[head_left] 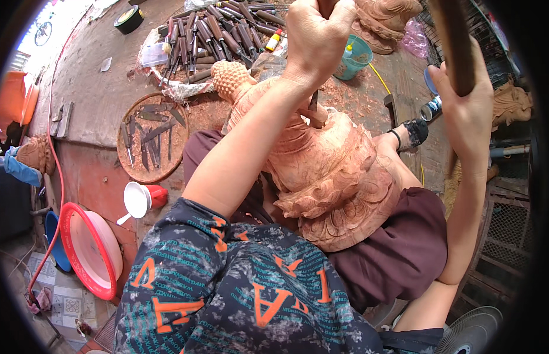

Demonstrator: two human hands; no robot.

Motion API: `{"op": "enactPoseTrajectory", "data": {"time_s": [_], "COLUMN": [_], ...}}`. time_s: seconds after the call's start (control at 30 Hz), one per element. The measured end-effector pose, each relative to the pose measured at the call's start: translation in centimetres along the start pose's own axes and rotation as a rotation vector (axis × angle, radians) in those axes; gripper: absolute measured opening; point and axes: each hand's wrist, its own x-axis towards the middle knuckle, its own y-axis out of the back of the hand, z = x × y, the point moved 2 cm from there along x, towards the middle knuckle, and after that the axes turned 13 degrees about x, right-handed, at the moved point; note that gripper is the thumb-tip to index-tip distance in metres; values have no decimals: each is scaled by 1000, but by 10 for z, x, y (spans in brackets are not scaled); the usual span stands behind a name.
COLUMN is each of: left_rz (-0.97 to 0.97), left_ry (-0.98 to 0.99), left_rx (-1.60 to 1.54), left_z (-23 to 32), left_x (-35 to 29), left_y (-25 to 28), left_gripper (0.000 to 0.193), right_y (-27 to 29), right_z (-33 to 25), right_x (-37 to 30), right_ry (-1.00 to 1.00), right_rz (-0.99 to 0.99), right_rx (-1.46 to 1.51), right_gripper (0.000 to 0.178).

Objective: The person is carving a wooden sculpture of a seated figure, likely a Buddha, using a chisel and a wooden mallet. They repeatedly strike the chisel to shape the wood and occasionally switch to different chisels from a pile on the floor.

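A carved wooden seated statue (pixel 322 159) with a knobbed head lies tilted across my lap, its head toward the upper left. My left hand (pixel 322 44) is a fist above the statue, closed round the brown handle of a chisel (pixel 328 7). Below the fist, a narrow dark shaft reaches toward the carving; whether its tip touches is hard to make out. Raised at the right, apart from the statue, my right hand (pixel 469 109) grips a long dark wooden stick (pixel 454 47), which runs out of the top of the picture.
Many wooden-handled chisels (pixel 218 35) are heaped beyond the statue. Left of it lies a round tray (pixel 124 147) of blades. Other carvings (pixel 384 17), a green bucket (pixel 354 56), a white cup (pixel 137 199), a red-rimmed basin (pixel 88 248) and a fan (pixel 472 330) stand around.
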Motion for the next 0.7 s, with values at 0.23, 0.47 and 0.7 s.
{"op": "enactPoseTrajectory", "data": {"time_s": [0.23,0.47,0.7], "left_rz": [-62,-21,-75], "left_ry": [97,49,156], "left_rx": [-123,-200,-136], "left_z": [1,11,10], "left_x": [-8,-13,-13], "left_y": [3,1,-2], "left_gripper": [13,9,13], "right_y": [-11,-4,2], "right_z": [-20,-20,-14], "right_x": [-2,-8,-14], "right_ry": [82,-49,-117], "right_rz": [-7,-82,-178], "right_rx": [-34,-327,-354], "right_gripper": [52,55,49]}}
